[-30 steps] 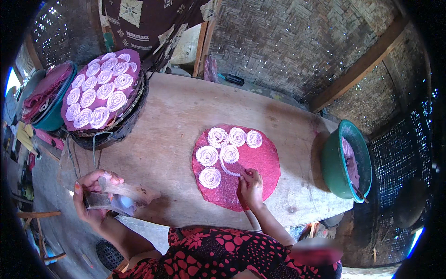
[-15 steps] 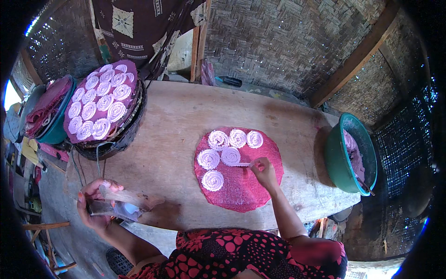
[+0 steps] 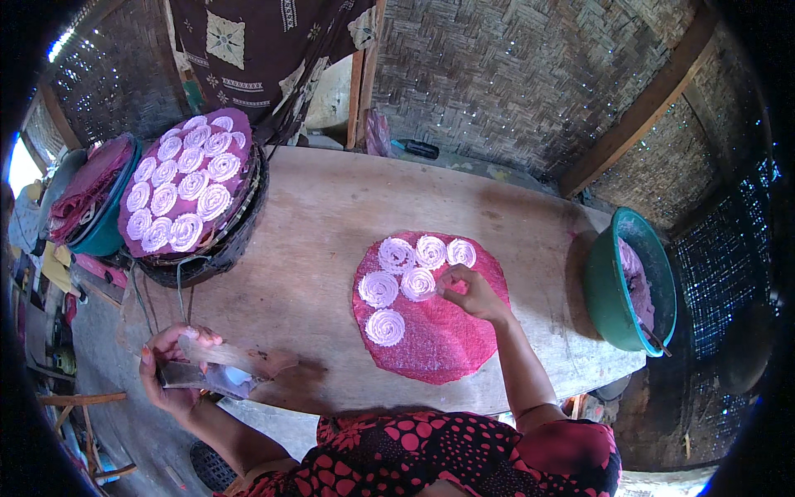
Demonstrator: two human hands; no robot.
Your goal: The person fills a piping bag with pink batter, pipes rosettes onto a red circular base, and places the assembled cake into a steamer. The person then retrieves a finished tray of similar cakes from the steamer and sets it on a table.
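Observation:
On the table lies a round red cloth mat [image 3: 435, 344] bearing several pale lilac dough spirals with frilled edges. My right hand [image 3: 472, 293] is over the mat, thumb and fingers pinched at the right edge of the innermost dough spiral [image 3: 416, 284]. The strip's end is hidden by my fingertips. At the table's front left, my left hand [image 3: 170, 364] grips a wooden dough press [image 3: 273, 364], made of two wooden pieces spread apart, with something pale between them.
At the left, a round purple mat full of similar spirals [image 3: 192, 184] rests on a dark basket [image 3: 224, 263]. Beside it, folded reddish cloths [image 3: 87, 186] sit in a teal basin. A green basin [image 3: 603, 286] with lilac dough [image 3: 636, 286] stands at the table's right end.
The dough strip that stretched from the innermost spiral to my right hand is now wound round it. That hand has moved slightly up, close against the spiral. My left hand still holds the press.

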